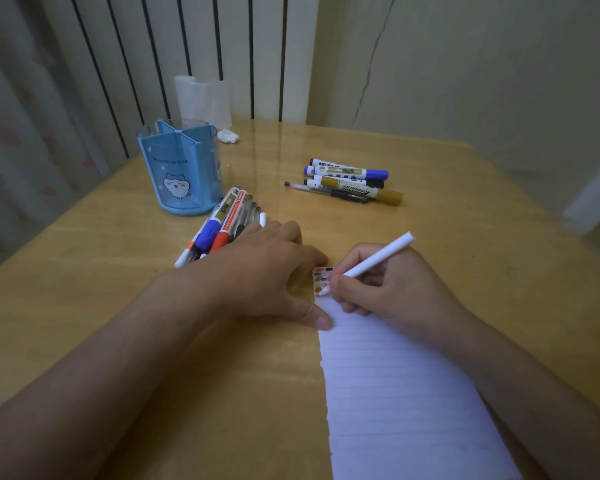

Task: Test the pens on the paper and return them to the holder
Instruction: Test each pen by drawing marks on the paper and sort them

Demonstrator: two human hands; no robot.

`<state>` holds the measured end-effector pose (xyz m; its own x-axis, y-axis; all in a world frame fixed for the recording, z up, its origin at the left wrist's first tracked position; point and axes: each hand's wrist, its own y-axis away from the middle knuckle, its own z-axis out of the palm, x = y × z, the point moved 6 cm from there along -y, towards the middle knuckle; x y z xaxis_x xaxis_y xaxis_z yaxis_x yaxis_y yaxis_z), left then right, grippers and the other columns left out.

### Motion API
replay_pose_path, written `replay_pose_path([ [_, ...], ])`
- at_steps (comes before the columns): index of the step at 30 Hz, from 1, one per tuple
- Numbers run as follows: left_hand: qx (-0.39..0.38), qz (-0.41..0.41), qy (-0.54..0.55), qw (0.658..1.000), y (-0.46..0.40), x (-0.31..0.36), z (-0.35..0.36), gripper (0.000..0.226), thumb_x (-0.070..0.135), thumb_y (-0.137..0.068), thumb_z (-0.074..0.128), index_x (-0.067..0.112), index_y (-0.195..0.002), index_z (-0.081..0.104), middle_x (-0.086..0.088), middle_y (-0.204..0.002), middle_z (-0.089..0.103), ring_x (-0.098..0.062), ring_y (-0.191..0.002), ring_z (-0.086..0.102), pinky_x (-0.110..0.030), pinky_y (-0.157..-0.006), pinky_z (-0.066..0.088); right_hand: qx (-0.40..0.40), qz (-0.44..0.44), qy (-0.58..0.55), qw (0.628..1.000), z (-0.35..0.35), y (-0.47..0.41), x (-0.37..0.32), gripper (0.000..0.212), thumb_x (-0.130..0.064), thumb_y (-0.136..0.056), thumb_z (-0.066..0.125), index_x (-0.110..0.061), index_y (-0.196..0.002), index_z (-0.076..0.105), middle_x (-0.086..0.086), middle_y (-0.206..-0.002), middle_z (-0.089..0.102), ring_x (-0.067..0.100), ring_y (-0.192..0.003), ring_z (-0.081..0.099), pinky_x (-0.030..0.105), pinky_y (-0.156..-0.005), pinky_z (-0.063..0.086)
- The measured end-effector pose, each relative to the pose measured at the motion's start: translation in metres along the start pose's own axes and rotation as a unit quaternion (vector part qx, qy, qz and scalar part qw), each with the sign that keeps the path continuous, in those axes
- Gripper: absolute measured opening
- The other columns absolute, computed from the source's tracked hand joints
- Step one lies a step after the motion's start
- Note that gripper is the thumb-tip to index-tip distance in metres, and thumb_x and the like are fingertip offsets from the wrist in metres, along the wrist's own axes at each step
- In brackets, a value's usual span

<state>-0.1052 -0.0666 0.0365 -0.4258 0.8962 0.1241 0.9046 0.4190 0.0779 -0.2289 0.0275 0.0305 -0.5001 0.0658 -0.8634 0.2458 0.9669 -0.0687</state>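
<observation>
Partly hidden: paper (395,393) top | right hand (392,289) grips white pen (371,263)

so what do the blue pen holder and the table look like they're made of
Pen holder: seemingly translucent blue plastic, glossy; its inner dividers show through the wall.
Table: looks like light wood or wood-look laminate under a shiny clear coat, going by the grain and the bright reflections near its far edge; which one cannot be told.

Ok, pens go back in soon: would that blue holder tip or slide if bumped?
The blue pen holder looks empty, thin plastic, so probably light. It stands tall on a glossy table, so it may well slide. Pens dropped in one compartment could tip it.
</observation>
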Motion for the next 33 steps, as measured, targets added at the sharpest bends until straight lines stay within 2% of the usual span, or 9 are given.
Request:
replay_pose_path([
  [10, 0.003, 0.000, -0.001, 1.000, 0.000, 0.001, -0.001, 0.089, 0.086, -0.066, 0.053, 0.047, -0.144, 0.037, 0.010, -0.115, 0.039, -0.009, -0.100, 0.034, -0.026, -0.084, 0.025, 0.003, 0.010, 0.000, 1.000, -0.001, 0.001, 0.000, 0.006, -0.016, -0.087, 0.072, -0.014, -0.082, 0.072, 0.008, -0.070, 0.074, 0.027, -0.069, 0.072, 0.037, -0.062, 0.058],
  [14, 0.014, 0.006, -0.007, 1.000, 0.000, 0.003, -0.004, 0.088, 0.087, -0.066, 0.052, 0.046, -0.143, 0.038, 0.011, -0.111, 0.039, -0.008, -0.101, 0.035, -0.026, -0.083, 0.025, 0.029, 0.011, -0.043, 0.999, -0.011, -0.001, -0.006, 0.009, -0.013, -0.091, 0.069, -0.012, -0.082, 0.070, 0.005, -0.070, 0.073, 0.013, -0.058, 0.066, 0.023, -0.049, 0.047],
  [18, 0.003, -0.005, 0.001, 1.000, 0.000, 0.001, -0.002, 0.098, 0.087, -0.066, 0.054, 0.046, -0.150, 0.025, 0.015, -0.111, 0.035, -0.006, -0.101, 0.030, -0.027, -0.086, 0.026, 0.071, 0.017, -0.079, 0.994, -0.028, -0.003, -0.004, 0.010, -0.006, -0.091, 0.067, -0.011, -0.082, 0.069, 0.002, -0.062, 0.067, 0.009, -0.049, 0.052, 0.018, -0.047, 0.040],
  [23, 0.012, -0.011, 0.045, 0.999, 0.000, 0.000, -0.004, 0.098, 0.084, -0.068, 0.051, 0.048, -0.152, 0.015, 0.018, -0.106, 0.037, -0.004, -0.099, 0.035, -0.026, -0.086, 0.033, 0.080, 0.039, -0.105, 0.990, -0.034, -0.004, -0.001, 0.007, -0.007, -0.092, 0.066, -0.010, -0.087, 0.070, 0.000, -0.062, 0.065, 0.009, -0.051, 0.053, 0.019, -0.044, 0.039],
  [25, 0.051, -0.017, 0.063, 0.997, 0.000, -0.004, -0.009, 0.080, 0.073, -0.085, 0.046, 0.046, -0.154, 0.014, 0.018, -0.099, 0.038, -0.004, -0.093, 0.038, -0.026, -0.083, 0.036, 0.086, 0.053, -0.134, 0.986, -0.035, -0.006, 0.000, 0.012, -0.011, -0.095, 0.062, -0.009, -0.088, 0.071, 0.003, -0.066, 0.067, 0.011, -0.053, 0.056, 0.021, -0.045, 0.040],
  [27, 0.091, -0.015, 0.077, 0.993, 0.003, -0.005, -0.015, 0.061, 0.041, -0.101, 0.043, 0.040, -0.155, 0.014, 0.014, -0.098, 0.038, -0.006, -0.092, 0.037, -0.029, -0.089, 0.039, 0.093, 0.061, -0.157, 0.981, -0.036, -0.007, 0.000, 0.014, -0.007, -0.097, 0.057, -0.008, -0.089, 0.067, 0.006, -0.069, 0.068, 0.014, -0.054, 0.058, 0.023, -0.045, 0.042],
  [28, 0.103, -0.016, 0.083, 0.991, 0.004, -0.005, -0.017, 0.060, 0.027, -0.103, 0.040, 0.037, -0.155, 0.014, 0.012, -0.100, 0.039, -0.008, -0.093, 0.036, -0.030, -0.093, 0.039, 0.097, 0.060, -0.165, 0.980, -0.037, -0.007, 0.000, 0.010, -0.005, -0.096, 0.056, -0.008, -0.089, 0.064, 0.007, -0.069, 0.069, 0.015, -0.054, 0.060, 0.024, -0.046, 0.044],
  [30, 0.107, -0.029, 0.083, 0.990, 0.003, -0.006, -0.020, 0.067, 0.010, -0.101, 0.039, 0.034, -0.156, 0.010, 0.010, -0.104, 0.041, -0.010, -0.095, 0.037, -0.029, -0.095, 0.038, 0.101, 0.051, -0.174, 0.978, -0.038, -0.007, 0.000, 0.007, -0.004, -0.096, 0.060, -0.007, -0.090, 0.058, 0.010, -0.072, 0.072, 0.017, -0.058, 0.064, 0.025, -0.049, 0.047],
  [33, 0.084, -0.055, 0.065, 0.993, -0.004, -0.010, -0.020, 0.091, -0.006, -0.091, 0.051, 0.036, -0.156, 0.004, 0.016, -0.110, 0.044, -0.006, -0.094, 0.042, -0.020, -0.084, 0.040, 0.094, 0.032, -0.168, 0.981, -0.038, -0.005, -0.001, 0.006, -0.007, -0.093, 0.066, -0.004, -0.092, 0.061, 0.010, -0.072, 0.072, 0.017, -0.061, 0.065, 0.025, -0.052, 0.050],
])
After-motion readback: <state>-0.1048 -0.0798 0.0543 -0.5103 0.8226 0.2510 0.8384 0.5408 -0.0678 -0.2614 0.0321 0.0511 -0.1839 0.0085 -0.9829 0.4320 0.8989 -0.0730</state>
